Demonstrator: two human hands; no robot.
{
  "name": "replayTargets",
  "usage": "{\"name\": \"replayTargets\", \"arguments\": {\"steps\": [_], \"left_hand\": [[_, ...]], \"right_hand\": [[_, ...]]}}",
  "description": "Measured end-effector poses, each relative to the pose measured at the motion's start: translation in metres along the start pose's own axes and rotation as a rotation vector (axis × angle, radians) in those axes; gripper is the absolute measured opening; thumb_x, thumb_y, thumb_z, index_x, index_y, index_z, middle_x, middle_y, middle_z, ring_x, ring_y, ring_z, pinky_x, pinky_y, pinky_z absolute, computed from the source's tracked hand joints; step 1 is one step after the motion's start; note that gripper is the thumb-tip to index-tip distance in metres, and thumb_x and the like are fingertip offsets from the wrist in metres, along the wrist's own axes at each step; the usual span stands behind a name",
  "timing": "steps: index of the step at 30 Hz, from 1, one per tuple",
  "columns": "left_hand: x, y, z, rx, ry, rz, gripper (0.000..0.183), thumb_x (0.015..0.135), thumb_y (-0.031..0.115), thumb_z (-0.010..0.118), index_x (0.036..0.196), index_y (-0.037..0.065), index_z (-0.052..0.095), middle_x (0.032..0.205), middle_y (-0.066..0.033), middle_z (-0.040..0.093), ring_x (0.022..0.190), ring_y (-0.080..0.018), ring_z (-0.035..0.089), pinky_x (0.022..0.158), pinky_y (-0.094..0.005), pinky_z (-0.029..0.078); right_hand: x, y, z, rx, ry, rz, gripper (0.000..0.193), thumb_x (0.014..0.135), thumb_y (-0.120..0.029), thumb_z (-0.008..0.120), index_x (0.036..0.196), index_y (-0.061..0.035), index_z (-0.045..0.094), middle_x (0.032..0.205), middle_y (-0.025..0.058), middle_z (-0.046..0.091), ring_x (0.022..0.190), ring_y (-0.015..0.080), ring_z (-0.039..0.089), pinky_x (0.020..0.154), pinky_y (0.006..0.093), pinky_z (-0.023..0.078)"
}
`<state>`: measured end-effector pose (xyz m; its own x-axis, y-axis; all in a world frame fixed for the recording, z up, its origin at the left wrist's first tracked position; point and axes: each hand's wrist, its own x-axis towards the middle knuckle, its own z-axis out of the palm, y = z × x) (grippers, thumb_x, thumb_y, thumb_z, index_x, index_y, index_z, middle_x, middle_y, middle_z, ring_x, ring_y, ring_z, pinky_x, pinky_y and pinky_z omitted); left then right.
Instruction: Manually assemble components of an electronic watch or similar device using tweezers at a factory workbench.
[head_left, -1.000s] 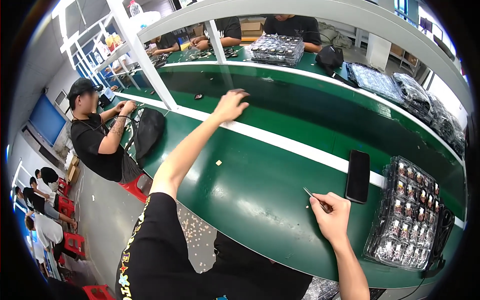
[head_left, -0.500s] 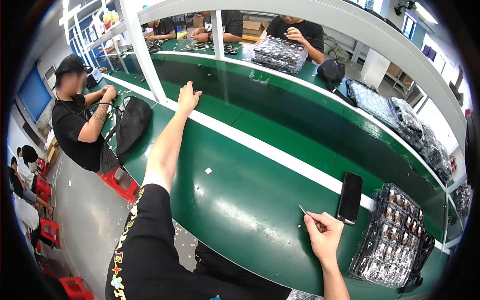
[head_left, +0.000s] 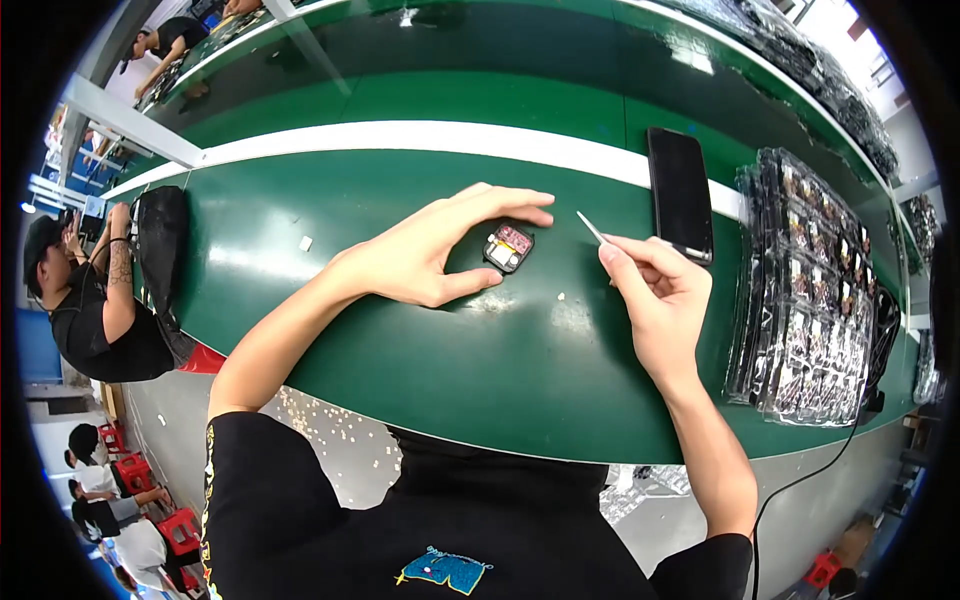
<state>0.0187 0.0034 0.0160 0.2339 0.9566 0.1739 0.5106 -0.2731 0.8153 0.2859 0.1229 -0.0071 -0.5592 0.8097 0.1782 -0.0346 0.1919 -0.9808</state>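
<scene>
On the green bench lies a small black square-shaped device with an uncovered inside (head_left: 508, 248), showing a red circuit board and a pale part. My left hand (head_left: 435, 245) is around it, open, with fingers and thumb apart; the thumb tip is at the device's lower edge and the fingers lie beyond its upper side. Just to the right, my right hand (head_left: 660, 290) is closed on a slim silver pointed tool (head_left: 591, 228), perhaps tweezers. Its tip points up and left, apart from the device. The palm hides the tool's other end.
A black phone (head_left: 682, 195) lies right of my right hand. Stacked clear plastic trays of small parts (head_left: 805, 290) stand farther right, beside a black cable (head_left: 815, 470). A white strip (head_left: 400, 137) borders the sunken green channel. A black bag (head_left: 160, 245) and a co-worker (head_left: 95, 300) are at left.
My left hand has come back from the far channel, where it held something dark, to the bench before me. The black device now lies there. The view has turned downward; my right hand keeps its tool.
</scene>
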Motion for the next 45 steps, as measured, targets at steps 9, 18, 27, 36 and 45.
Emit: {"name": "replayTargets", "arguments": {"steps": [9, 18, 27, 36, 45], "left_hand": [[-0.012, -0.004, 0.011, 0.427, 0.188, -0.117, 0.068, 0.074, 0.027, 0.100, 0.133, 0.011, 0.072, 0.115, -0.0041, 0.065, 0.109, -0.0265, 0.059, 0.100, -0.0386, 0.044], [-0.011, -0.006, 0.009, 0.467, 0.137, -0.053, 0.060, 0.073, 0.017, 0.097, 0.129, 0.007, 0.078, 0.120, -0.0081, 0.068, 0.111, -0.0282, 0.062, 0.103, -0.0400, 0.048], [-0.014, 0.005, 0.018, 0.304, 0.035, -0.059, 0.055, 0.083, 0.015, 0.089, 0.136, 0.007, 0.075, 0.110, -0.0085, 0.072, 0.101, -0.0287, 0.064, 0.100, -0.0405, 0.045], [-0.015, -0.006, 0.015, 0.291, -0.021, -0.007, 0.058, 0.080, 0.029, 0.090, 0.131, 0.003, 0.079, 0.098, -0.0073, 0.069, 0.089, -0.0253, 0.059, 0.090, -0.0399, 0.041], [-0.013, -0.005, 0.016, 0.286, -0.025, -0.017, 0.059, 0.078, 0.029, 0.091, 0.130, 0.002, 0.079, 0.095, -0.0080, 0.068, 0.087, -0.0247, 0.058, 0.090, -0.0399, 0.040]], "right_hand": [[-0.007, -0.001, 0.000, -0.054, -0.031, -0.004, 0.013, 0.098, 0.001, 0.081, 0.110, 0.0031, 0.085, 0.075, -0.0036, 0.062, 0.064, -0.0012, 0.046, 0.055, 0.0214, 0.031], [-0.003, -0.003, 0.002, -0.174, -0.064, -0.052, 0.010, 0.095, 0.000, 0.083, 0.105, 0.0023, 0.085, 0.070, -0.0019, 0.063, 0.061, 0.0011, 0.049, 0.053, 0.0228, 0.031], [-0.010, -0.007, 0.001, -0.247, -0.186, -0.088, 0.016, 0.096, 0.005, 0.079, 0.111, 0.0049, 0.084, 0.076, -0.0004, 0.066, 0.064, 0.0017, 0.051, 0.056, 0.0209, 0.032], [-0.010, -0.002, 0.009, -0.348, -0.280, -0.208, 0.014, 0.087, 0.009, 0.081, 0.100, 0.0055, 0.084, 0.068, 0.0023, 0.064, 0.058, 0.0058, 0.053, 0.053, 0.0234, 0.033], [-0.008, 0.002, 0.011, -0.392, -0.275, -0.255, 0.014, 0.086, 0.008, 0.082, 0.099, 0.0038, 0.084, 0.067, 0.0014, 0.062, 0.057, 0.0053, 0.051, 0.052, 0.0246, 0.032]]}}
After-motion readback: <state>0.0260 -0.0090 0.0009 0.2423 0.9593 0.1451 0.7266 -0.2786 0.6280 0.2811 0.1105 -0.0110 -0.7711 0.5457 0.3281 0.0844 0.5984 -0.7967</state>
